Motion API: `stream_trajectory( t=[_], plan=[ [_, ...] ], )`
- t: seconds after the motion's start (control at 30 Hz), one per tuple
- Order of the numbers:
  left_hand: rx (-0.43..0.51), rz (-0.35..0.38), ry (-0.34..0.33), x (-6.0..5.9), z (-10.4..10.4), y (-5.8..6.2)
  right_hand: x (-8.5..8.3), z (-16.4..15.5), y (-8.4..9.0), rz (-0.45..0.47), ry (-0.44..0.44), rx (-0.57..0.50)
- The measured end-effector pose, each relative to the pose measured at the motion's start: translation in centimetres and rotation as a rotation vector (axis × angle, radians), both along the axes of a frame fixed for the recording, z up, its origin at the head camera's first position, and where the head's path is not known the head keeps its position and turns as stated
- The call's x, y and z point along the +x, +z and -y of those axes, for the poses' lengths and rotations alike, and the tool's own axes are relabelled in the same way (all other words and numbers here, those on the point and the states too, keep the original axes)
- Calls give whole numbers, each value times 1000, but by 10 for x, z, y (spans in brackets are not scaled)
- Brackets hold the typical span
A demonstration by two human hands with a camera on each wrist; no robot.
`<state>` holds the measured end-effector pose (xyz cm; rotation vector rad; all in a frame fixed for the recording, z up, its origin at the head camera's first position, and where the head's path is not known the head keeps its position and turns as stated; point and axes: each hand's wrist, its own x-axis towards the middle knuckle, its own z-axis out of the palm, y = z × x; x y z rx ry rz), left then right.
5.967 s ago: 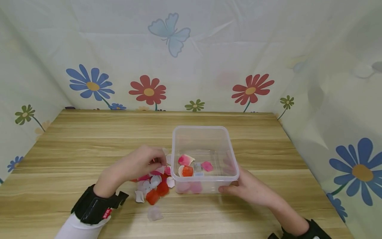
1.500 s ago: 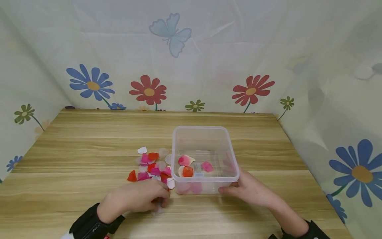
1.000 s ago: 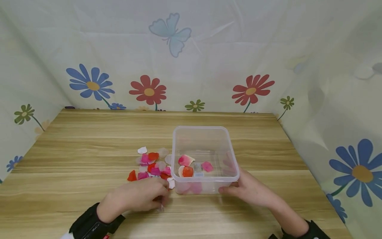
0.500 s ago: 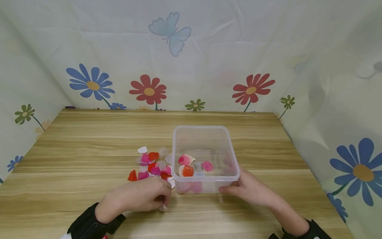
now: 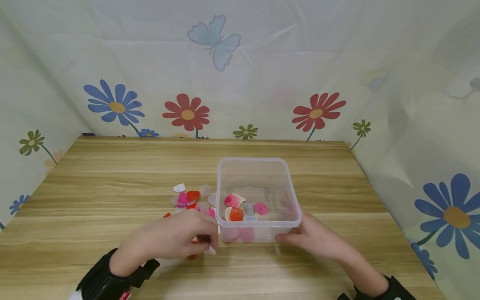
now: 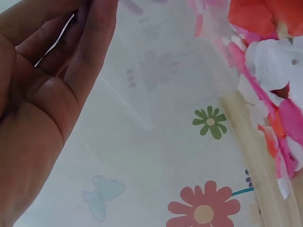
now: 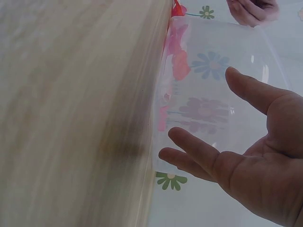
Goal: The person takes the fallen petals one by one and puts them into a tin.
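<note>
Currently the left hand (image 5: 176, 239) sits at the near left corner of the clear box (image 5: 258, 199), fingers (image 5: 210, 238) curled and pinching a pale petal (image 5: 210, 250) just off the bench (image 5: 93, 187). The right hand (image 5: 313, 239) rests against the box's near right corner, fingers fairly straight and laid on the wall; the right wrist view shows them spread against the plastic rather than hooked round it.

Loose petals (image 5: 189, 198) lie in a cluster on the bench left of the box, touching its left wall. A few more petals (image 5: 236, 208) already lie on the box floor.

Judgement on doing the step well: keep the pinch light, since these pieces look thin and likely to fold or slip. Lift clear of the box rim before moving over it. The right hand's brace should stay firm so the light box does not skid if brushed. Release low inside, so the petal does not drift out.

Against the frame half a second back: the left hand now sits higher and closer to the box corner, covering the near part of the cluster. The box and right hand sit as they did.
</note>
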<state>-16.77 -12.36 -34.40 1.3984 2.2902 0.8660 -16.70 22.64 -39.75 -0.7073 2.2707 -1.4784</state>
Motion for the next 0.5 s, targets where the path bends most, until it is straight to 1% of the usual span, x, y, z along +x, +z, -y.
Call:
stream_trajectory(
  t=[0.17, 0.23, 0.3, 0.37, 0.43, 0.5],
  plan=[
    [46, 14, -24, 2, 4, 8, 0, 0, 0, 4, -2, 1],
    [86, 10, -29, 3, 6, 12, 1, 0, 0, 7, -1, -4],
    [146, -24, -31, 3, 7, 15, 1, 0, 1, 9, -2, -7],
    [216, -80, -31, 2, 7, 18, 1, 0, 1, 11, -3, -8],
    [286, -138, -27, -1, 6, 20, 0, 0, 1, 10, -6, -5],
    [345, -173, -12, -3, 4, 21, 0, 1, 0, 9, -8, 1]
  ],
)
